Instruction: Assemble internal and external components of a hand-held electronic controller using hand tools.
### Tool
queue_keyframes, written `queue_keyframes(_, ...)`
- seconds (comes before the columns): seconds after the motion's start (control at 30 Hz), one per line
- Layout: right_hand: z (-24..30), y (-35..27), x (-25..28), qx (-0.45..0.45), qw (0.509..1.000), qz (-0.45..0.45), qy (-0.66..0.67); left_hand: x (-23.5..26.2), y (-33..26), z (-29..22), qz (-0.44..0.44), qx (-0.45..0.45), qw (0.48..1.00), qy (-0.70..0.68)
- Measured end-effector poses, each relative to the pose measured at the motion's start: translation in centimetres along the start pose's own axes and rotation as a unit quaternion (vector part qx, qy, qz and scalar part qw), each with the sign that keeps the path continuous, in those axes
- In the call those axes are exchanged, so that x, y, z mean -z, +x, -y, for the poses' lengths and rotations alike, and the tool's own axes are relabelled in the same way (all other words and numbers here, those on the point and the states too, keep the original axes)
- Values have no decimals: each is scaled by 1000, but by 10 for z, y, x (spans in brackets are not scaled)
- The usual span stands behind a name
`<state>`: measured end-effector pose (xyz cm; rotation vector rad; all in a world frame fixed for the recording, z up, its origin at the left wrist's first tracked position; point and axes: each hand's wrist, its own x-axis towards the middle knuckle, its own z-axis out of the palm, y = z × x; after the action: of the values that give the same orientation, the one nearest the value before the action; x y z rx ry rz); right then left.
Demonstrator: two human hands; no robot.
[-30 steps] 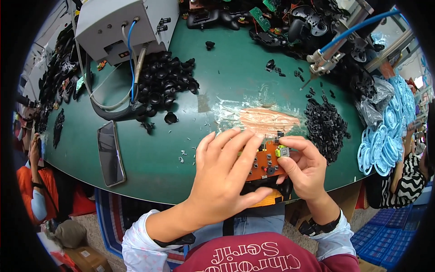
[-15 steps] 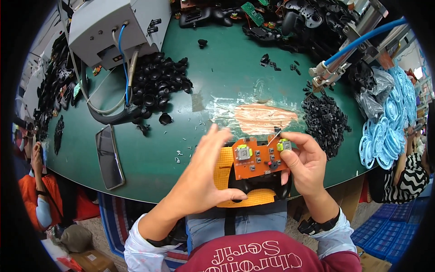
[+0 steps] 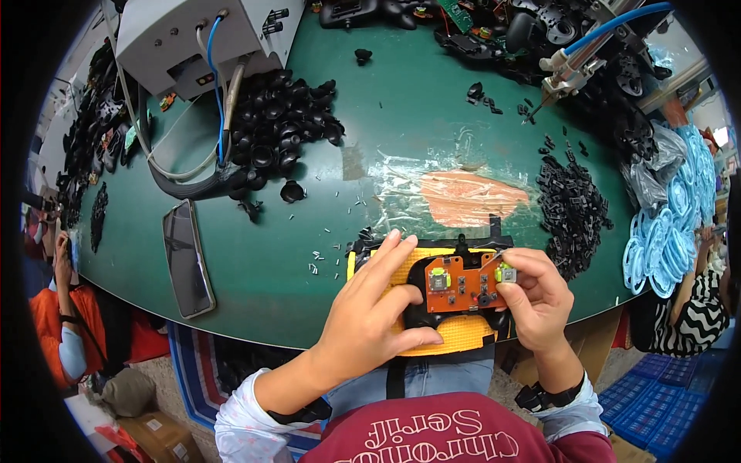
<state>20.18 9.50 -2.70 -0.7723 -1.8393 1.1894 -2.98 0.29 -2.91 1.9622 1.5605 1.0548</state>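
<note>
An orange circuit board [image 3: 468, 297] with two grey-and-green joystick modules lies over a black controller shell [image 3: 417, 279]. My right hand [image 3: 543, 297] pinches the board's right end at a joystick module, thumb in front. Under the shell is a yellow textured pad [image 3: 455, 338] with black edging, at the table's near edge. My left hand [image 3: 363, 315] is at the left side of the pad and shell, fingers spread, the index fingertip close to the shell and the thumb over the pad. Whether its fingertips press on the shell cannot be made out.
Black thumbstick caps [image 3: 282, 127] are heaped near a grey machine [image 3: 193, 54]. A phone [image 3: 187, 258] lies left. Small black parts [image 3: 573, 212] are piled right, below a metal machine head [image 3: 567, 73]. Tiny pins [image 3: 315, 262] are scattered. Light-blue rings [image 3: 656, 247] hang far right.
The circuit board has come down, from held tilted above the shell to lying over it. My left hand has moved slightly right and down, its fingers closer to the shell. The view has shifted a little.
</note>
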Motion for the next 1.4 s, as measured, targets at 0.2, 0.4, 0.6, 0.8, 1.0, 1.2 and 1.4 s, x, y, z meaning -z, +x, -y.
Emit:
queue_keyframes(0.2,13,7,-9,7,994,11,-109,2,-9,-5,1,-80,997,-10)
queue_keyframes(0.4,19,14,5,93,960,51,-261,-4,-10,-3,16,-85,996,-2)
queue_keyframes(0.6,15,24,11,117,932,72,-335,-5,-6,-4,21,-68,997,-6)
queue_keyframes(0.8,2,24,15,141,941,91,-293,6,0,-14,31,-74,991,110)
queue_keyframes(1.0,4,25,12,263,894,153,-329,3,0,-4,39,-80,995,52)
queue_keyframes(1.2,13,27,11,227,879,193,-373,2,-2,-5,36,-81,995,51)
queue_keyframes(1.4,4,33,18,242,890,227,-313,-3,-3,-5,17,-77,996,42)
